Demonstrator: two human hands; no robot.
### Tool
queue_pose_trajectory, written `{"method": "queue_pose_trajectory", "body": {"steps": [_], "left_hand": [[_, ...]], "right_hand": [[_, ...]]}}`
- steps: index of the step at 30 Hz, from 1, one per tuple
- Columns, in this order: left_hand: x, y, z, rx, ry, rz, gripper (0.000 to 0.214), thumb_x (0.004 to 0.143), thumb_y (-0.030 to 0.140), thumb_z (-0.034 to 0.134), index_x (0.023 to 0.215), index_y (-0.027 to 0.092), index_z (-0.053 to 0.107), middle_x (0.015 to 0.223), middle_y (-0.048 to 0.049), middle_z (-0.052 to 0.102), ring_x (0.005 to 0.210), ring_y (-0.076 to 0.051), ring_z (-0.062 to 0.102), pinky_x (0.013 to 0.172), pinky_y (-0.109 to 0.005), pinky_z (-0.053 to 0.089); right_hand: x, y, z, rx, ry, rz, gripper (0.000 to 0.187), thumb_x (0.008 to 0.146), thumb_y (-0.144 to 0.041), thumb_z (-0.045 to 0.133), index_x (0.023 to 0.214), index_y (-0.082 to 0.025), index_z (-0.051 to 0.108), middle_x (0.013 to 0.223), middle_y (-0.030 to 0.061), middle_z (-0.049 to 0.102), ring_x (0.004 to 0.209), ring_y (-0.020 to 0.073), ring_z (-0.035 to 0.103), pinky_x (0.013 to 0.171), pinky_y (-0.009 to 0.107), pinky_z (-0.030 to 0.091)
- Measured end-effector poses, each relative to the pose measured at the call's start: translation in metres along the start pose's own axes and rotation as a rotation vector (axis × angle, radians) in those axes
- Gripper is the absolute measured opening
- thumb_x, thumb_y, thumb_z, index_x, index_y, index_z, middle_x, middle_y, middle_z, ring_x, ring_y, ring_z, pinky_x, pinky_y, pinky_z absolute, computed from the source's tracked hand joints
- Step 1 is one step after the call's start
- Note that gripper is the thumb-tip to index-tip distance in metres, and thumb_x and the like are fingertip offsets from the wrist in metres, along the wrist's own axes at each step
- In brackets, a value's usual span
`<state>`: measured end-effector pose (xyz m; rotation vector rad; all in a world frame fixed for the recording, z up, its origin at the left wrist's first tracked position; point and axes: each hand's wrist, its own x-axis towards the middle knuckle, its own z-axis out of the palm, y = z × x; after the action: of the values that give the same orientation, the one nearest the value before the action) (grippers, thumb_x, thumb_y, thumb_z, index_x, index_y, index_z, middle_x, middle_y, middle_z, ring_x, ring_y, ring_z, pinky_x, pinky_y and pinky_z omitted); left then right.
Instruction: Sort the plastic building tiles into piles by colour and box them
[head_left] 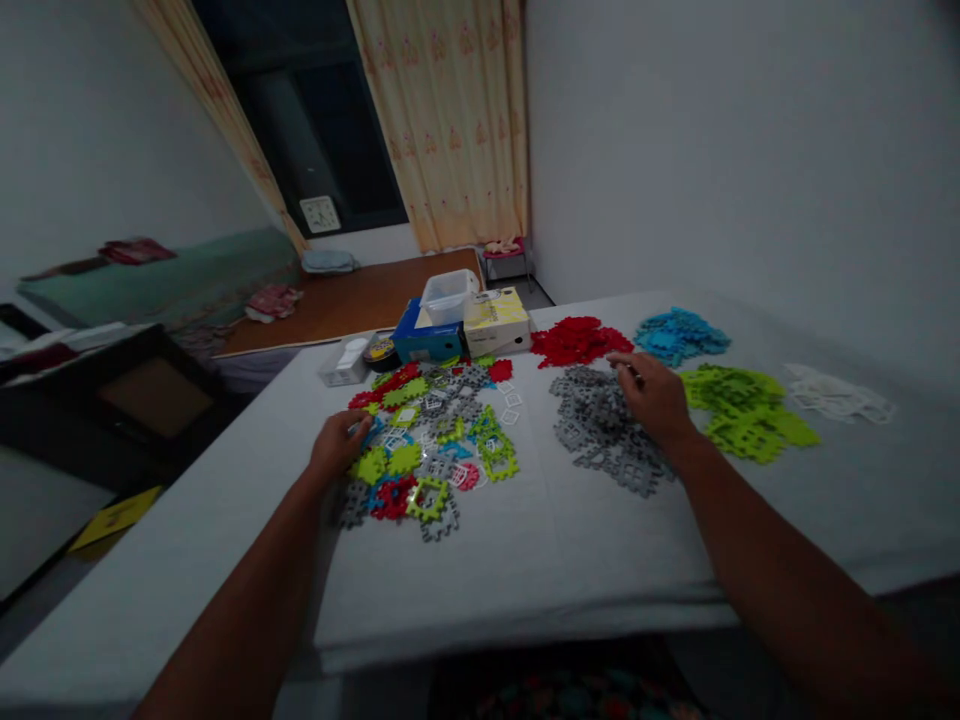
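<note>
Pale cloth [525,560] ran back toward a plain wall [712,150]. Left hand [337,445], fingers narrow beside a blue piece [370,432], grip unclear, was at the left edge of the mixed pile [405,459]. Right hand [656,395], nearer the grey pile [589,415], was over its right side, fingers nearly together, hold unreadable; most of it lay leftward and wearer-ward of the fingertips.

Two hands [651,400], six piles [579,341] (one mixed)
</note>
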<state>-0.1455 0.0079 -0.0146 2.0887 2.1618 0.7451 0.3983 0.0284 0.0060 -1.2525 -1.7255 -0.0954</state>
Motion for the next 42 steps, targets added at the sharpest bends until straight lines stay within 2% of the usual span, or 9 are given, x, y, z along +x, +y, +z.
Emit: {"method": "queue_pose_trajectory", "body": {"steps": [4, 9, 11, 14, 17, 21, 29, 36, 42], "left_hand": [[0.002, 0.045, -0.011, 0.025, -0.054, 0.266, 0.036, 0.087, 0.043, 0.05, 0.103, 0.022, 0.075, 0.117, -0.0104, 0.071, 0.115, -0.027, 0.059, 0.107, -0.046, 0.039], [0.002, 0.101, -0.004, -0.005, -0.299, 0.603, 0.028, 0.091, 0.037, 0.055, 0.105, 0.022, 0.074, 0.116, -0.011, 0.069, 0.111, -0.024, 0.061, 0.101, -0.04, 0.044], [0.005, 0.11, 0.008, -0.025, -0.368, 0.651, 0.029, 0.087, 0.037, 0.062, 0.11, 0.022, 0.072, 0.12, -0.0106, 0.068, 0.112, -0.024, 0.061, 0.101, -0.039, 0.045], [0.01, 0.112, 0.025, -0.052, -0.418, 0.667, 0.036, 0.08, 0.035, 0.072, 0.114, 0.023, 0.07, 0.123, -0.0099, 0.068, 0.113, -0.024, 0.061, 0.1, -0.038, 0.046], [0.011, 0.106, 0.034, -0.089, -0.384, 0.606, 0.032, 0.081, 0.03, 0.07, 0.112, 0.025, 0.071, 0.122, -0.008, 0.069, 0.112, -0.023, 0.062, 0.099, -0.038, 0.046], [0.003, 0.095, 0.032, -0.154, -0.317, 0.465, 0.027, 0.086, 0.032, 0.061, 0.109, 0.023, 0.073, 0.112, -0.0064, 0.073, 0.103, -0.022, 0.066, 0.094, -0.036, 0.049], [-0.011, 0.087, 0.019, -0.221, -0.282, 0.269, 0.025, 0.087, 0.038, 0.06, 0.101, 0.023, 0.075, 0.1, -0.0058, 0.075, 0.092, -0.021, 0.068, 0.085, -0.035, 0.052], [-0.019, 0.105, 0.024, -0.108, -0.27, 0.492, 0.037, 0.089, 0.045, 0.061, 0.117, 0.022, 0.069, 0.124, -0.0108, 0.067, 0.117, -0.025, 0.058, 0.102, -0.041, 0.046], [-0.02, 0.104, 0.024, -0.128, -0.237, 0.44, 0.03, 0.094, 0.034, 0.054, 0.117, 0.022, 0.068, 0.12, -0.008, 0.07, 0.112, -0.022, 0.063, 0.1, -0.039, 0.049]], "right_hand": [[-0.003, -0.034, 0.003, 0.12, -0.087, -0.074, 0.028, 0.093, -0.028, 0.045, 0.107, -0.02, 0.068, 0.106, 0.0096, 0.071, 0.098, 0.0228, 0.066, 0.089, 0.037, 0.05], [-0.014, -0.096, 0.018, 0.2, -0.615, -0.319, 0.025, 0.093, -0.025, 0.049, 0.109, -0.022, 0.068, 0.108, 0.0079, 0.071, 0.091, 0.0202, 0.067, 0.083, 0.034, 0.051], [-0.02, -0.113, 0.031, 0.118, -0.776, -0.407, 0.025, 0.092, -0.026, 0.054, 0.113, -0.023, 0.067, 0.115, 0.009, 0.069, 0.098, 0.0217, 0.066, 0.085, 0.034, 0.051], [-0.027, -0.123, 0.057, -0.042, -0.895, -0.402, 0.03, 0.087, -0.029, 0.064, 0.117, -0.022, 0.065, 0.116, 0.0127, 0.067, 0.104, 0.0264, 0.064, 0.084, 0.035, 0.051], [-0.032, -0.12, 0.081, -0.022, -0.924, -0.388, 0.038, 0.085, -0.028, 0.069, 0.121, -0.019, 0.063, 0.119, 0.0151, 0.066, 0.109, 0.0281, 0.063, 0.09, 0.038, 0.05], [-0.042, -0.113, 0.099, 0.201, -0.863, -0.379, 0.034, 0.087, -0.022, 0.065, 0.12, -0.019, 0.063, 0.126, 0.0132, 0.064, 0.118, 0.0263, 0.058, 0.102, 0.041, 0.044], [-0.049, -0.105, 0.094, 0.374, -0.796, -0.061, 0.057, 0.076, -0.021, 0.073, 0.13, -0.021, 0.055, 0.109, 0.0064, 0.061, 0.08, 0.0161, 0.061, 0.075, 0.031, 0.051], [-0.046, -0.102, 0.088, 0.329, -0.816, -0.081, 0.04, 0.084, -0.037, 0.068, 0.119, -0.019, 0.063, 0.096, 0.0058, 0.061, 0.079, 0.0178, 0.059, 0.073, 0.031, 0.048], [-0.047, -0.099, 0.085, 0.336, -0.816, -0.082, 0.036, 0.085, -0.032, 0.065, 0.119, -0.02, 0.063, 0.101, 0.0063, 0.062, 0.082, 0.0174, 0.059, 0.075, 0.032, 0.048]]}}
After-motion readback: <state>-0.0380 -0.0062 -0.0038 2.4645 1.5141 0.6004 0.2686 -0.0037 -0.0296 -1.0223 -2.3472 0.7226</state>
